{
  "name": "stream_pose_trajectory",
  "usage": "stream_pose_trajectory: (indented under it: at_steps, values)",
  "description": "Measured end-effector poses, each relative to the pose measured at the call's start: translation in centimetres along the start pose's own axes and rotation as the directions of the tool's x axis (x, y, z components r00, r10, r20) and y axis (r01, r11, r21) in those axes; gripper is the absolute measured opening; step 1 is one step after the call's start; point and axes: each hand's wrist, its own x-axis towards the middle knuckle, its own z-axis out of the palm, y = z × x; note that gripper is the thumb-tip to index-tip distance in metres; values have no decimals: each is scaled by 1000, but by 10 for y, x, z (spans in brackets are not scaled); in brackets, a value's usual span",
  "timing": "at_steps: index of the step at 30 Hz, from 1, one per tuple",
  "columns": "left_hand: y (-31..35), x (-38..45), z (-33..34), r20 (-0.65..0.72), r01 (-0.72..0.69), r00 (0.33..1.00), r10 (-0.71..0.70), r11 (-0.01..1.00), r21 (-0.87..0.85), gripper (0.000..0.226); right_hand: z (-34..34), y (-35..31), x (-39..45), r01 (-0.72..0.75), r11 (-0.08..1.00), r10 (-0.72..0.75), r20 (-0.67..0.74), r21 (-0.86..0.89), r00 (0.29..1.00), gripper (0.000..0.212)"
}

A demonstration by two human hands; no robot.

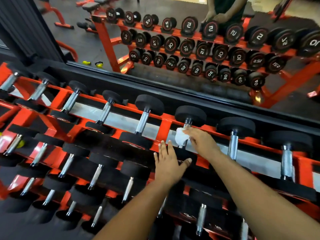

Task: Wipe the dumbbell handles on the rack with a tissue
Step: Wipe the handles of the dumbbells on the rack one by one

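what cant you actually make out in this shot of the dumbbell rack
1. Head view: the handle being wiped is mostly covered by the tissue and right hand.
2. The near weight head under the left hand is partly hidden by it.
3. The lowest tier is cut off by the bottom edge.
4. The tissue is blurred, so its folds are unclear.

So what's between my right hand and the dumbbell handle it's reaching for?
In the head view, the white tissue lies between the right hand and the dumbbell handle, wrapped against the chrome.
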Motion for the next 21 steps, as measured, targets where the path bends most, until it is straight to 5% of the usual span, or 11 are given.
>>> stream_pose_trajectory:
  at_steps: [3, 7, 12, 17, 21]
  values:
    - [13, 6, 7, -33, 41, 999, -41, 999, -3, 116, 1, 13, 0, 315, 927, -231, 356, -201, 906, 54]
    - [20, 8, 9, -88, 99, 992, -90, 990, 97, 119, -8, 31, 10, 619, 679, -426, 475, -395, 770, 56]
    - [33, 13, 5, -44, 145, 989, -139, 973, 182, 118, -5, 35, 27, 384, 803, -230, 356, -456, 906, 50]
    - [37, 22, 3, 38, 202, 977, -208, 972, 123, 123, -3, 28, 12, 607, 758, -458, 467, -240, 756, 49]
    - [36, 23, -2, 69, 211, 972, -223, 966, 151, 122, -6, 35, 18, 466, 803, -348, 341, -373, 873, 59]
